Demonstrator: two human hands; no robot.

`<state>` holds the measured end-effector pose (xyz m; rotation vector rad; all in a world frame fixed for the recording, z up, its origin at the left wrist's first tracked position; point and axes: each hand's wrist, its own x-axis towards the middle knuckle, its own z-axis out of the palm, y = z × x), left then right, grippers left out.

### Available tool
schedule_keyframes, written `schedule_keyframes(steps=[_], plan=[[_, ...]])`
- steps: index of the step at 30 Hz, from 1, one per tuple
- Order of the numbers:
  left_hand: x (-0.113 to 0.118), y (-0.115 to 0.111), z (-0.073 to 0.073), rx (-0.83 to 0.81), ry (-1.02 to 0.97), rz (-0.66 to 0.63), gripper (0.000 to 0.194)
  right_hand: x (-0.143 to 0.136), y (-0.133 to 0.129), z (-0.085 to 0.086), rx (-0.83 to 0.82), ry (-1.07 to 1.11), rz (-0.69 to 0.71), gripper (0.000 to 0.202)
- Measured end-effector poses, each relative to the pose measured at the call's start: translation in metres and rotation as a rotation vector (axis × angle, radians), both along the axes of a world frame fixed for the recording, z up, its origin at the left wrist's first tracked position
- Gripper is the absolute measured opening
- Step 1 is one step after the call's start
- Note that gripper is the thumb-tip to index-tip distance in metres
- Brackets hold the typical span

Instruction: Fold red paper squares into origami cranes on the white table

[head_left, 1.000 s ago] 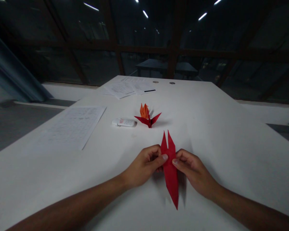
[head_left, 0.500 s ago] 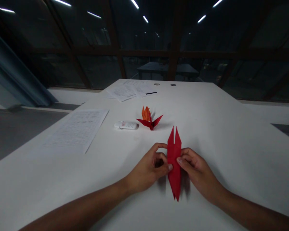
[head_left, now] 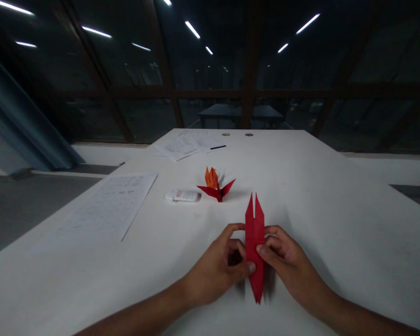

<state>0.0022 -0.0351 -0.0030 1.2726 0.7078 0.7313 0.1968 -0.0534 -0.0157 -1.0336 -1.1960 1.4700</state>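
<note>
A folded piece of red origami paper (head_left: 255, 233), long and narrow, is held up just above the white table. Two separate points stick up at its far end, and the near end tapers down. My left hand (head_left: 219, 266) grips its left edge, thumb on the front and fingers behind. From the right side my right hand (head_left: 289, 261) pinches it too, its thumb pressed on the middle. Beyond the hands stand a red paper crane (head_left: 219, 191) with spread wings and, right behind it, an orange folded paper figure (head_left: 211, 177).
A white correction-fluid-like bottle (head_left: 184, 196) lies left of the crane. One printed sheet (head_left: 105, 205) rests at the table's left side. Several papers (head_left: 185, 143) and a black pen-like stick (head_left: 218, 147) lie at the far end of the white table (head_left: 322, 186). Dark windows stand behind.
The view has tilted up a little, so everything sits lower in the picture. Both hands keep hold of the red paper, whose two lower tips now lie closer together.
</note>
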Motion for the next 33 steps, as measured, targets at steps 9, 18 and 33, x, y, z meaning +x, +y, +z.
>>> schedule_keyframes(steps=[9,18,33], plan=[[-0.0004,0.0047,0.0017,-0.037,-0.100,-0.005,0.046,0.0029,0.0014,0.0012,-0.009,0.029,0.107,0.028],[-0.0017,0.0061,0.0026,-0.081,-0.093,0.037,0.048,0.0027,0.0036,-0.0058,0.007,0.035,0.085,0.024],[-0.0011,0.0080,0.0061,-0.017,-0.076,0.067,0.033,0.0043,0.0015,-0.0017,-0.039,0.053,0.141,0.026]])
